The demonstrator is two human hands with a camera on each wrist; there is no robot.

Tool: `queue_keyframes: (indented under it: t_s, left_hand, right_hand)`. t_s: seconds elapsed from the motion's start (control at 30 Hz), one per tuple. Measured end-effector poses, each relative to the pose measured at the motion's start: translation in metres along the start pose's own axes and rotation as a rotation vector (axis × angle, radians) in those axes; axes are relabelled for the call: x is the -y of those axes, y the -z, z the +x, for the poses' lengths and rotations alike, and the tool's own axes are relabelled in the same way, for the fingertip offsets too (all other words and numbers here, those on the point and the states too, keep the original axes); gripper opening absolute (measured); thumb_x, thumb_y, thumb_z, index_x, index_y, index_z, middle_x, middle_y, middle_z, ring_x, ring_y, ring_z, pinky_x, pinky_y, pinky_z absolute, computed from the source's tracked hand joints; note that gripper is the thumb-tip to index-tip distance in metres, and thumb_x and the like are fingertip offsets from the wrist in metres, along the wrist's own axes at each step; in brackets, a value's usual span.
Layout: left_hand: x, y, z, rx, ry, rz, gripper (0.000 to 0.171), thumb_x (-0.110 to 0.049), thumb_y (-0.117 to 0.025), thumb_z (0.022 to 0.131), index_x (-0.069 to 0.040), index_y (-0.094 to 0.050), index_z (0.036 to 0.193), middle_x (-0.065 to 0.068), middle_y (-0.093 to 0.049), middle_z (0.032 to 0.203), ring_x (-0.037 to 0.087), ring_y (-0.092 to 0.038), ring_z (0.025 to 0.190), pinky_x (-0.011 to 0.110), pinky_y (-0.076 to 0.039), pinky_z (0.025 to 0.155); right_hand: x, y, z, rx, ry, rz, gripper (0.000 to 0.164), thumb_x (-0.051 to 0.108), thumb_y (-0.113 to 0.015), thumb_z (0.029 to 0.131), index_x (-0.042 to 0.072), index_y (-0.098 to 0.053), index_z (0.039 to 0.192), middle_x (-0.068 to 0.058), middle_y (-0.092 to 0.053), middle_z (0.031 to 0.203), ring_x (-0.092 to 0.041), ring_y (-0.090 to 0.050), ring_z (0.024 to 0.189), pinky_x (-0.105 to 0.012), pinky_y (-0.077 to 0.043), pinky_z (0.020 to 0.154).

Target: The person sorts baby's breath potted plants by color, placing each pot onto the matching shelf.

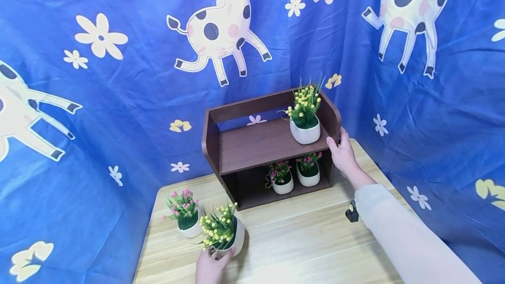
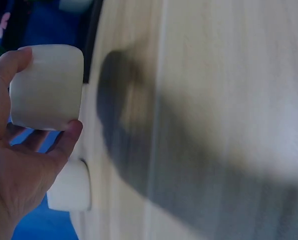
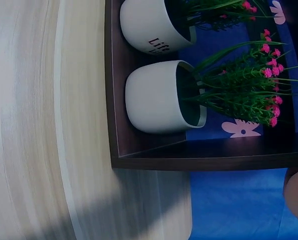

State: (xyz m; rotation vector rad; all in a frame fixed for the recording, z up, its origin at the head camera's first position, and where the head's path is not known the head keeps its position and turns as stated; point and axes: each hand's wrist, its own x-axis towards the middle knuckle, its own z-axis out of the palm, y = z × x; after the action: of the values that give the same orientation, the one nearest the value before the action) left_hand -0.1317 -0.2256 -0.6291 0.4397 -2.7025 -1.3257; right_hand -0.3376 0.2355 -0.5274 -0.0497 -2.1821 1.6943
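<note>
My left hand [image 1: 212, 266] grips a white pot of yellow flowers [image 1: 219, 230], fingers and thumb around its sides; in the left wrist view the white pot [image 2: 48, 87] is held above the table. Just left of it stands a white pot of pink flowers [image 1: 189, 227]. My right hand [image 1: 342, 152] holds the right side panel of a dark brown two-tier shelf [image 1: 256, 143], thumb at its front edge. On the upper tier, at the right, sits another pot of yellow flowers [image 1: 305, 133]. Two pots of pink flowers, one left [image 1: 283, 185] and one right [image 1: 309, 176], stand below.
The light wood table [image 1: 300, 240] carries the shelf near its back edge. Blue curtains [image 1: 130, 113] with giraffes and flowers enclose the back and sides. A small black object [image 1: 352, 212] shows beside the right sleeve [image 1: 398, 227].
</note>
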Motion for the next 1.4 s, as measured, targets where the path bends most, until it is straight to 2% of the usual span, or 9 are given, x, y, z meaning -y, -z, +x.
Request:
queue_keyframes:
  t_s: [0.2,0.33,0.5,0.63,0.87,1.03,1.23,1.4]
  left_hand:
    - [-0.025,0.003,-0.003,0.031,-0.002,0.003,0.079,-0.046,-0.085,0.076,0.006,-0.056,0.128,0.034,-0.06,0.127,0.036,-0.073,0.099,0.039,-0.064,0.082]
    - [-0.04,0.005,-0.006,0.038,-0.009,-0.007,0.078,-0.046,-0.085,0.076,0.006,-0.056,0.128,0.03,-0.059,0.128,0.033,-0.072,0.102,0.034,-0.063,0.081]
    - [-0.056,0.006,-0.008,0.044,-0.024,-0.061,0.078,-0.044,-0.086,0.076,0.005,-0.056,0.129,0.027,-0.057,0.13,0.031,-0.073,0.1,0.027,-0.063,0.078]
    - [-0.072,0.01,-0.011,0.058,-0.037,-0.116,0.078,-0.042,-0.087,0.075,0.002,-0.056,0.131,0.026,-0.056,0.134,0.03,-0.074,0.098,0.025,-0.063,0.076]
    - [-0.099,0.016,-0.016,0.088,-0.055,-0.114,0.078,-0.046,-0.086,0.075,0.001,-0.057,0.129,0.027,-0.057,0.131,0.028,-0.074,0.097,0.023,-0.062,0.07]
    - [-0.112,0.017,-0.015,0.1,-0.074,-0.13,0.077,-0.047,-0.087,0.074,-0.003,-0.057,0.13,0.023,-0.058,0.132,0.028,-0.074,0.099,0.022,-0.062,0.07]
    - [-0.118,0.018,-0.013,0.102,-0.09,-0.142,0.074,-0.046,-0.087,0.074,-0.008,-0.057,0.131,0.019,-0.057,0.133,0.027,-0.073,0.098,0.022,-0.062,0.069]
    - [-0.131,0.02,-0.015,0.092,-0.094,-0.124,0.075,-0.048,-0.087,0.074,-0.007,-0.058,0.13,0.02,-0.057,0.133,0.027,-0.073,0.099,0.023,-0.062,0.071]
  right_hand:
    - [0.002,-0.001,-0.001,-0.016,0.011,0.003,0.057,0.026,-0.054,0.104,0.02,-0.03,0.155,-0.019,-0.036,0.15,-0.036,-0.04,0.14,-0.054,-0.034,0.119]
    - [0.001,-0.001,-0.002,-0.004,0.003,0.002,0.058,0.026,-0.054,0.104,0.022,-0.029,0.156,-0.019,-0.036,0.15,-0.035,-0.038,0.143,-0.054,-0.032,0.121]
    - [0.001,0.0,-0.002,0.0,0.002,-0.018,0.061,0.028,-0.053,0.104,0.024,-0.025,0.159,-0.019,-0.035,0.152,-0.036,-0.033,0.147,-0.055,-0.028,0.124]
    - [0.001,0.0,-0.002,-0.003,0.014,-0.033,0.062,0.029,-0.055,0.104,0.026,-0.027,0.159,-0.019,-0.036,0.151,-0.035,-0.032,0.148,-0.055,-0.026,0.124]
    - [0.0,-0.002,-0.002,-0.006,0.026,-0.031,0.061,0.03,-0.054,0.104,0.029,-0.027,0.158,-0.02,-0.036,0.152,-0.036,-0.032,0.145,-0.057,-0.025,0.124]
    - [-0.002,-0.001,-0.001,-0.007,0.025,-0.029,0.06,0.031,-0.053,0.104,0.029,-0.028,0.158,-0.021,-0.037,0.148,-0.037,-0.034,0.143,-0.056,-0.025,0.123]
    - [-0.006,-0.002,-0.001,-0.006,0.025,-0.031,0.058,0.032,-0.054,0.104,0.029,-0.03,0.157,-0.021,-0.038,0.146,-0.035,-0.035,0.142,-0.056,-0.026,0.122]
    - [-0.006,-0.003,0.0,-0.016,0.039,-0.011,0.056,0.031,-0.054,0.104,0.029,-0.033,0.156,-0.02,-0.039,0.146,-0.033,-0.036,0.14,-0.055,-0.027,0.121]
